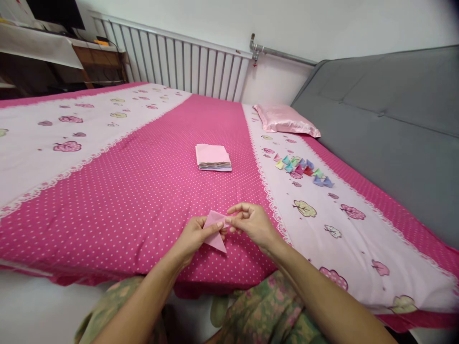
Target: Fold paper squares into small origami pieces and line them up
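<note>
A folded pink paper (216, 231) lies at the near edge of the pink dotted bed sheet (143, 191), pinched from both sides. My left hand (195, 236) holds its left part with thumb and fingers. My right hand (251, 222) grips its upper right corner with the fingertips. A stack of pink paper sheets (213, 157) rests farther back in the middle of the bed. To the right, several small folded paper pieces (303, 169) in many colours lie in a cluster on the pale strip of the sheet.
A pink pillow (285, 119) lies at the far right by a grey upholstered headboard (387, 134). A white radiator (182, 62) runs along the far wall, with a desk (64, 48) at the far left. My knees in green patterned cloth (258, 315) are below the bed edge.
</note>
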{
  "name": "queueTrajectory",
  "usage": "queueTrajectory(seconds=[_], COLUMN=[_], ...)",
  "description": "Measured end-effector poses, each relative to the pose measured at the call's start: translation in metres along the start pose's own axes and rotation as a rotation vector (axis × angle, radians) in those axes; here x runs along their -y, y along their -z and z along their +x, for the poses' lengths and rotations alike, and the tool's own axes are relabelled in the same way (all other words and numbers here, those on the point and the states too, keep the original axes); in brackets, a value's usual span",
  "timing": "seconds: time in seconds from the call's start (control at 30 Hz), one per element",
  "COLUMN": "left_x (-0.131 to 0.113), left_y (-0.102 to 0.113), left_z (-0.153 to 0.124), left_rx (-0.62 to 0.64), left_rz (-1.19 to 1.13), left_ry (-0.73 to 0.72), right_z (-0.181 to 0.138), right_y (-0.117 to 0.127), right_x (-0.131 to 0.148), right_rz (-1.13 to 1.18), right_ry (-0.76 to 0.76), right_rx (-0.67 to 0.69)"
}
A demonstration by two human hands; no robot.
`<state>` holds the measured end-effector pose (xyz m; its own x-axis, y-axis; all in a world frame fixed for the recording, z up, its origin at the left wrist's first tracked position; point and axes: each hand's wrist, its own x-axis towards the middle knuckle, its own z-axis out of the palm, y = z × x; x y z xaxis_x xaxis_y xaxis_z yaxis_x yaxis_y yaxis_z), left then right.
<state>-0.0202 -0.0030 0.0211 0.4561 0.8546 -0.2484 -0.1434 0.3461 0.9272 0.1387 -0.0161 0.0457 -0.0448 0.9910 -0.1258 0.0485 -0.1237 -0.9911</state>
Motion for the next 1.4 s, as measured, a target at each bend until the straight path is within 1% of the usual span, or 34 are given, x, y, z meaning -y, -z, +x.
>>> queueTrajectory(seconds=[0.1,0.3,0.43,0.6,0.73,0.87,0.97,1.1,1.23,1.33,1.4], left_x=[0.000,0.006,0.007,0.008,0.008,0.005,0.004,0.002,0.002,0.004,0.004], left_y=[0.000,-0.001,-0.001,0.001,0.000,0.000,0.000,-0.001,-0.002,0.000,0.002], left_z=[0.000,0.000,0.000,0.001,0.002,0.001,0.001,0.000,0.001,0.002,0.002], left_rx=[-0.008,0.045,0.065,0.090,0.080,-0.024,-0.076,-0.079,-0.064,-0.039,-0.034], left_rz=[0.053,0.214,0.262,0.280,0.248,0.164,0.117,0.075,0.001,-0.061,-0.101], left_ry=[-0.014,-0.057,-0.048,-0.065,-0.071,-0.085,-0.094,-0.091,-0.068,-0.043,-0.019], right_z=[0.001,0.003,0.003,0.004,0.004,0.005,0.005,0.004,0.002,0.004,0.006], right_y=[0.001,-0.002,-0.003,-0.003,-0.003,0.000,0.003,0.005,0.003,0.004,0.006], right_x=[-0.002,-0.009,-0.010,-0.010,-0.010,-0.008,-0.005,0.000,0.003,0.002,0.001], right_rz=[-0.071,-0.154,-0.138,-0.099,-0.078,-0.032,-0.011,-0.019,-0.012,0.031,0.021], right_ry=[0.039,0.077,0.130,0.156,0.102,0.057,0.036,-0.003,-0.042,-0.042,0.006], right_rx=[0.039,0.112,0.086,0.107,0.110,0.152,0.124,0.057,0.027,0.039,0.045])
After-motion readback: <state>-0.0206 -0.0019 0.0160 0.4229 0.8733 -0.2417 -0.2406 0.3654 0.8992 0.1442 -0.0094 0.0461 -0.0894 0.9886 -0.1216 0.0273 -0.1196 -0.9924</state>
